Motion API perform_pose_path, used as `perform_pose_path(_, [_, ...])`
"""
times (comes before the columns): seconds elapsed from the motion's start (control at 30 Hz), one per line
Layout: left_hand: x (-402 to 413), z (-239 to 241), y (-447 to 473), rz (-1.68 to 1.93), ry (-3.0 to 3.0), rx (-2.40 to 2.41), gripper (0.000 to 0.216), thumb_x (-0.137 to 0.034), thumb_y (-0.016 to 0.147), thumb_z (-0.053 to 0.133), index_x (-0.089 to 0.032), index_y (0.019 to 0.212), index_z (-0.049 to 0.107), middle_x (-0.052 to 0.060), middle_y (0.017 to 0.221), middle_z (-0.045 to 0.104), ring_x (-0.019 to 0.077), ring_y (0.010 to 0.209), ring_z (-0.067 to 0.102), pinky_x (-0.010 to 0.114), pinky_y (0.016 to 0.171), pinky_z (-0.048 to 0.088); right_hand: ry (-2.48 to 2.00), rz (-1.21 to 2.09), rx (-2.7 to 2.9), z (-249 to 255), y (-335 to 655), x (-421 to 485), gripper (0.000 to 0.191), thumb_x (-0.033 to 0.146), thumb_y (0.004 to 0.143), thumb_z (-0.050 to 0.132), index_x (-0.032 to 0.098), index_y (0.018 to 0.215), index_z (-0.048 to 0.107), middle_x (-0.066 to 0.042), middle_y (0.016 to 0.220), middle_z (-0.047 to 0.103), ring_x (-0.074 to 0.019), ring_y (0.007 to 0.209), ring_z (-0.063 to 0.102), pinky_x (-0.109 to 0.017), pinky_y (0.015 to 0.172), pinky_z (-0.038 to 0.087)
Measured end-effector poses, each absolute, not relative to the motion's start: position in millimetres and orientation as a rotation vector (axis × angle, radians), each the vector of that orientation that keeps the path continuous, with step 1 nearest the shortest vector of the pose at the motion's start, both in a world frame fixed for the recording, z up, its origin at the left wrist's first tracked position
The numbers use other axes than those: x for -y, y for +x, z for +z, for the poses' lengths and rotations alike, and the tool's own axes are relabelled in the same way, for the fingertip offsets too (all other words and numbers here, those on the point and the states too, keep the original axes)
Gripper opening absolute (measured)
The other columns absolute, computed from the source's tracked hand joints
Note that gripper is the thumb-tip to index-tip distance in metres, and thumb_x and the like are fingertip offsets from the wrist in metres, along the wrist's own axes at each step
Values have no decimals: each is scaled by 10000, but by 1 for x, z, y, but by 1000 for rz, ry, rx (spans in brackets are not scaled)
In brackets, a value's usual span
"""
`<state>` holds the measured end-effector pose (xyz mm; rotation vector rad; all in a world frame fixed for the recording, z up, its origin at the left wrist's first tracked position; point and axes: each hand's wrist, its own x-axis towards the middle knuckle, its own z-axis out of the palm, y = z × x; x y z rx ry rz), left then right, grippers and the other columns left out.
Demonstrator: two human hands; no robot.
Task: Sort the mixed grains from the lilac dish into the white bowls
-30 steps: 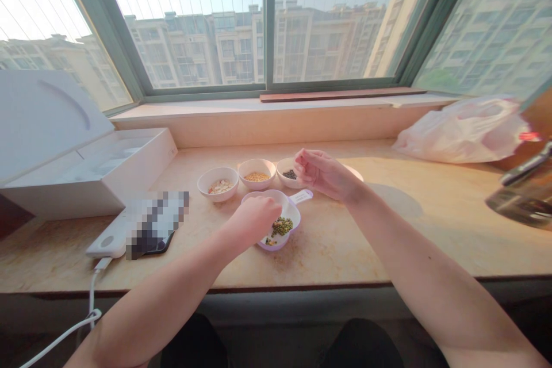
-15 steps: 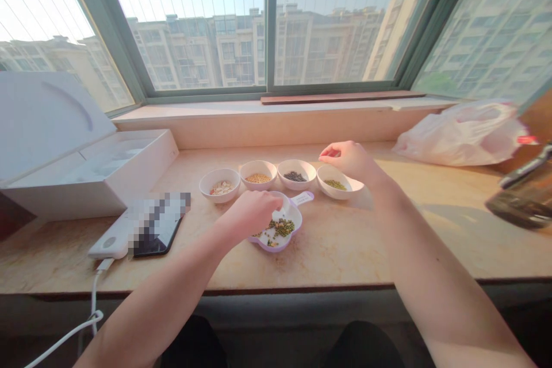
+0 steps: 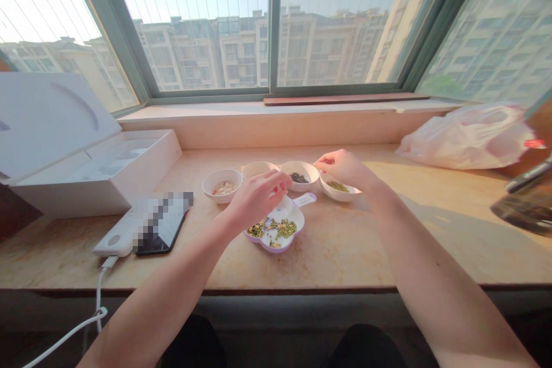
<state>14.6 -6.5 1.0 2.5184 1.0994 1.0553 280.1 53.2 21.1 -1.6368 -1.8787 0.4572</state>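
Observation:
My left hand point(image 3: 259, 196) hovers above a white, purple-edged dish with a handle point(image 3: 297, 223), its fingers pinched near the bowl of black beans point(image 3: 308, 170). Whatever they hold is too small to make out. Green beans point(image 3: 285, 228) and mixed pieces lie in the dish. My right hand point(image 3: 345, 168) is over the bowl of green beans point(image 3: 341, 195), fingertips together at its rim; what is in them is hidden. To the left stand a bowl of pale flat pieces point(image 3: 218, 198) and another white bowl point(image 3: 254, 168), its contents hidden behind my left hand.
A white open box point(image 3: 129, 175) stands at the left, with a phone point(image 3: 161, 233) and a white power bank with cable point(image 3: 114, 240) before it. On the right are a plastic bag point(image 3: 468, 138) and a dark glass vessel point(image 3: 524, 207). A window is behind the counter.
My left hand has risen out of the dish toward the black bean bowl, showing more of the dish. My right hand has lowered a little to the green bean bowl.

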Motion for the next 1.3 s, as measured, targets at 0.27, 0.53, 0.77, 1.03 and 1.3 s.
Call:
perform_pose_path(0.27, [4, -2, 16, 1263, 2478, -1046, 172, -171, 950, 648, -234, 1081, 740, 24, 959, 750, 137, 775, 661, 252, 764, 475, -966, 1260, 2046, 18, 248, -35, 435, 587, 809, 773, 171, 936, 792, 13, 665, 589, -109, 590, 447, -258, 549, 348])
perform_pose_path(0.53, [-4, -6, 11, 1170, 2701, -1036, 122, -99, 934, 646, -192, 911, 723, 8, 878, 725, 128, 760, 644, 237, 710, 468, -885, 1463, 1907, -11, 220, -37, 528, 637, 738, 823, 167, 655, 596, 59, 563, 442, -78, 539, 336, -257, 530, 225])
perform_pose_path(0.77, [0, 4, 9, 979, 2665, -1269, 169, -199, 997, 565, -189, 1091, 706, 56, 1046, 730, 153, 793, 672, 276, 741, 515, -934, 1369, 1845, -9, 217, -36, 484, 603, 761, 807, 167, 660, 620, 33, 589, 494, -90, 563, 397, -267, 538, 272])
perform_pose_path(1.03, [11, 4, 4, 93, 2776, -1314, 192, -100, 824, 580, -175, 922, 727, 98, 998, 757, 236, 828, 718, 311, 728, 536, -871, 1438, 1580, 4, 221, -35, 409, 515, 751, 842, 148, 902, 743, 1, 742, 616, -65, 556, 441, -241, 493, 259])
perform_pose_path(1.3, [23, -8, 16, -45, 2808, -1302, 245, -34, 803, 541, -111, 815, 773, 168, 937, 762, 308, 940, 722, 370, 837, 551, -654, 1546, 1498, 8, 225, -31, 354, 474, 764, 872, 175, 919, 762, 8, 725, 626, -66, 542, 443, -234, 490, 281])
